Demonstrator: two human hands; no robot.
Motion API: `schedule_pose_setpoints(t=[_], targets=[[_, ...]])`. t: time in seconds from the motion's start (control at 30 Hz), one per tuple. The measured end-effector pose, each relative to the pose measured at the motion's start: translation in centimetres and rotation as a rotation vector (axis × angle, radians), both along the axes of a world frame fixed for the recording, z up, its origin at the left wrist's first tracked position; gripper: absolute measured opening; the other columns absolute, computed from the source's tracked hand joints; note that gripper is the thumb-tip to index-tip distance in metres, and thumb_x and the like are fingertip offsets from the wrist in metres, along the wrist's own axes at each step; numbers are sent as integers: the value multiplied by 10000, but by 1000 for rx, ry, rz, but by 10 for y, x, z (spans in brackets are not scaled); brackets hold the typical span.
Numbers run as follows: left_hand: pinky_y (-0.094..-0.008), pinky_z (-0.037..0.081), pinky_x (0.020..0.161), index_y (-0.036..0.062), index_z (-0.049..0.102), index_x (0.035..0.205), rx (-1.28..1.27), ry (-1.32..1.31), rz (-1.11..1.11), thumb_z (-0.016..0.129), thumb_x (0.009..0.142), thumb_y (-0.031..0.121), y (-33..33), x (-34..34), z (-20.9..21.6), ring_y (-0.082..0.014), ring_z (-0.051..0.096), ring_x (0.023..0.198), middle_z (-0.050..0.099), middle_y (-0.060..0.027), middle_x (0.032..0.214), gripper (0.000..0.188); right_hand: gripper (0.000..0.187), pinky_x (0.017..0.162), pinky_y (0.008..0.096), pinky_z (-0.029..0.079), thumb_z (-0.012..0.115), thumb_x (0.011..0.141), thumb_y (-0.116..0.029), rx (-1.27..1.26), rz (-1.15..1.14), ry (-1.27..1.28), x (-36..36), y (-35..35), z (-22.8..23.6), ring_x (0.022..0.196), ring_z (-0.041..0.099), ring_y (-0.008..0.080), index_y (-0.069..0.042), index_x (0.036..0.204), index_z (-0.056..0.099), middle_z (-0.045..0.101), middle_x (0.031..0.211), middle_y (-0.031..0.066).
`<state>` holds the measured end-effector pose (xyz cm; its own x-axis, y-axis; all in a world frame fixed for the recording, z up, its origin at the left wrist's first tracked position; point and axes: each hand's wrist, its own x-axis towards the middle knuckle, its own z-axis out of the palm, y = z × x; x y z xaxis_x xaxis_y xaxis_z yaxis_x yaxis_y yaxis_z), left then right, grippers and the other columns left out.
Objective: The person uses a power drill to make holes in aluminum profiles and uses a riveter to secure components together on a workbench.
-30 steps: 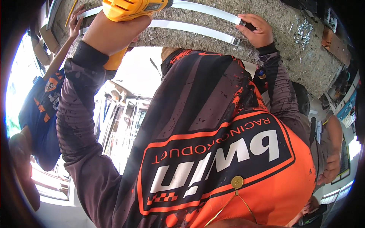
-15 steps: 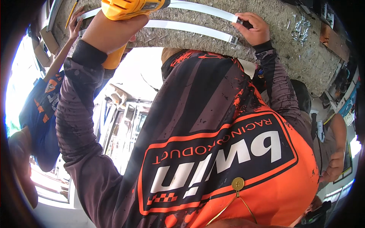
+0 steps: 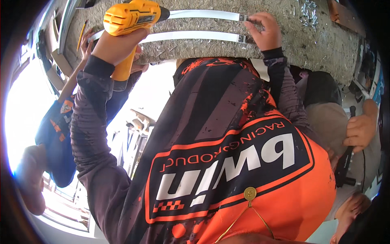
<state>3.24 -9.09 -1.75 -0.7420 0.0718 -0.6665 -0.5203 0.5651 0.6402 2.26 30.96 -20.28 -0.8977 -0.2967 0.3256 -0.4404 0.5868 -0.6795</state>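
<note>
My left hand (image 3: pixel 118 46) is wrapped round the grip of a yellow cordless drill (image 3: pixel 132 17). The drill's black chuck end points right, over the farther of two long white flat strips (image 3: pixel 203 14); its bit cannot be made out. At that strip's right end, by a small dark end piece, the thumb and fingertips of my right hand (image 3: pixel 266 31) pinch together. The nearer white strip (image 3: pixel 191 35) lies alongside, with a similar small end piece (image 3: pixel 241 38), untouched by my right hand. Part of both strips is hidden behind the drill and my left hand.
Another person's hand (image 3: pixel 86 44) rests at the strips' left end, near a yellow pencil (image 3: pixel 82 34). Loose screws or rivets (image 3: pixel 308 15) lie scattered on the rough workbench (image 3: pixel 313 44). A second person (image 3: pixel 361 128) sits close on the right, holding a black tool.
The view has shifted, so the bench and strips appear farther left and more of the drill shows. Both hands keep their holds. The person at right has a hand farther forward.
</note>
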Motion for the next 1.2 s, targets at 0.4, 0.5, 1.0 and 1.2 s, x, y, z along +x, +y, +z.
schedule_pose_setpoints(t=[0.4, 0.5, 1.0, 1.2], targets=[[-289, 589, 667, 30, 641, 1237, 356, 277, -647, 745, 903, 193, 70, -85, 2, -135, 676, 769, 701, -63, 1016, 386, 303, 858, 434, 514, 726, 874, -212, 296, -420, 30, 61, -67, 26, 960, 650, 311, -64, 1136, 701, 675, 1123, 81], [-282, 600, 621, 8, 636, 1242, 355, 166, -824, 709, 895, 165, 112, -110, 10, -146, 683, 705, 719, -96, 1010, 388, 194, 796, 415, 542, 780, 843, -141, 123, -562, 0, 51, -93, 39, 865, 672, 318, -20, 977, 709, 690, 1009, 116], [-350, 562, 864, 70, 665, 1213, 360, 521, -1250, 677, 895, 289, 146, -144, -37, -233, 702, 960, 738, -112, 1050, 387, 132, 726, 452, 540, 753, 842, -140, 53, -839, -58, 54, -124, 32, 822, 672, 367, -33, 919, 737, 710, 888, 159], [-339, 576, 785, 87, 659, 1225, 273, 518, -1356, 657, 920, 311, 167, -144, -19, -221, 710, 875, 738, -104, 1041, 378, 123, 734, 465, 536, 761, 816, -119, 34, -949, -23, 46, -124, 10, 820, 666, 381, -34, 900, 730, 703, 886, 160]])
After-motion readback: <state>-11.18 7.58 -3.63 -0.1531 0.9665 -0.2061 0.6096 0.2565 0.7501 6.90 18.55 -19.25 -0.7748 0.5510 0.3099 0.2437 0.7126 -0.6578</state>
